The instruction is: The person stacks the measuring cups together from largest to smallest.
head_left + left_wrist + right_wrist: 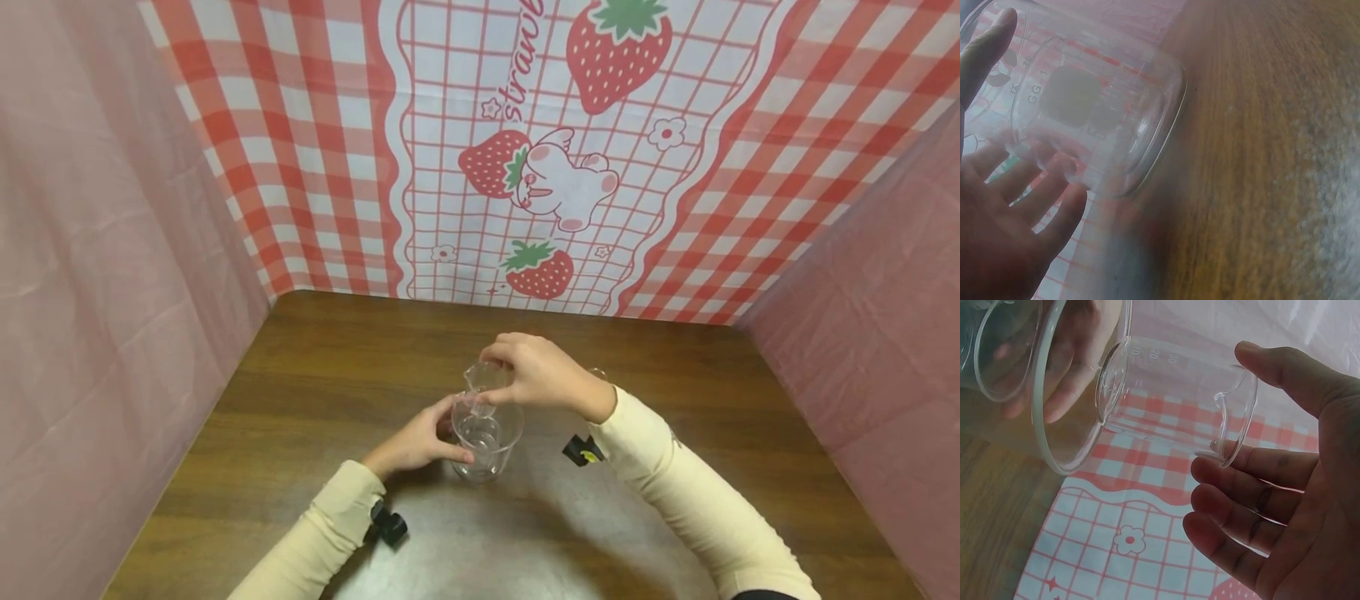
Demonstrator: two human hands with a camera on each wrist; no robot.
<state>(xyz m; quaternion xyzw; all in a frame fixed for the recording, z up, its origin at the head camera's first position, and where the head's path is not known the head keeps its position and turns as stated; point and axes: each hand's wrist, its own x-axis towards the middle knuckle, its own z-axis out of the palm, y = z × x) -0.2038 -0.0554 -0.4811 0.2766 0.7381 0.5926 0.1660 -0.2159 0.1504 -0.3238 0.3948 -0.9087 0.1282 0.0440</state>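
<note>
Evidently, the left hand [422, 438] clasps one larger glass beaker [495, 442] on the wooden table [315, 375]; the right hand [542, 372] pinches one smaller graduated beaker [486, 377] at the larger's mouth; one clear rim [597, 372] shows beyond

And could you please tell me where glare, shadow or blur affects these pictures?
In the head view, pale glare whitens the near part of the wooden table, with a soft shadow to its right; in the left wrist view, haze washes out the larger beaker and the table grain is blurred; in the right wrist view, light is dimmer but the smaller beaker looks fairly crisp.
</note>
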